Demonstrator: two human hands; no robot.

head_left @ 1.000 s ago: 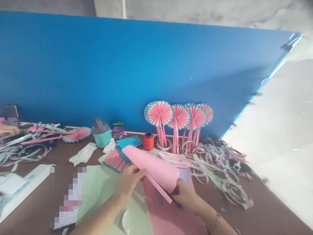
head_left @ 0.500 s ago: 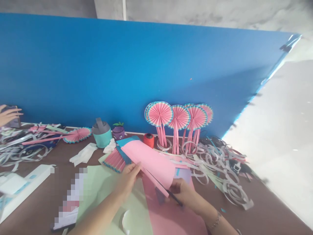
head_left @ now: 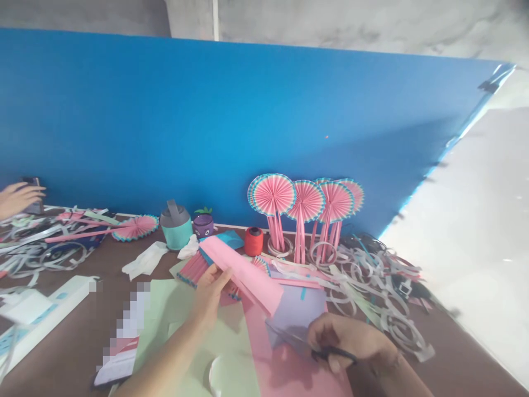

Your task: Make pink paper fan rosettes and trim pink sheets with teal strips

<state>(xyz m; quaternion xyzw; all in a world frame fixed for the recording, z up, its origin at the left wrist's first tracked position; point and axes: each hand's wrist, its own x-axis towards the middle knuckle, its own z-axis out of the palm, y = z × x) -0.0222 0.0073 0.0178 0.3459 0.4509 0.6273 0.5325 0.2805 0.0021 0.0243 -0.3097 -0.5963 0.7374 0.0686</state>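
My left hand (head_left: pixel 214 286) pinches the lower edge of a pink sheet of paper (head_left: pixel 243 270), which is curled and held up over the table. In my right hand (head_left: pixel 347 339) is a pair of scissors (head_left: pixel 303 343), its blades pointing left toward the paper but apart from it. Below lie a green sheet (head_left: pixel 223 342), a darker pink sheet (head_left: pixel 306 375) and a purple-grey sheet (head_left: pixel 306 309). Pleated pink paper (head_left: pixel 192 270) lies just behind my left hand, partly covered by the held sheet.
Round pink paper fans (head_left: pixel 273 196) stand against the blue partition (head_left: pixel 165 121). Beside them are a red spool (head_left: pixel 253 241), a purple pot (head_left: pixel 203 225) and a teal cup (head_left: pixel 177 231). Curled paper strips (head_left: pixel 397 309) pile up at right. Another person's hand (head_left: pixel 19 199) is at far left.
The scissors have come away from the pink paper, moving down and right with my right hand. The sheet has narrowed and tilted, still held by my left hand.
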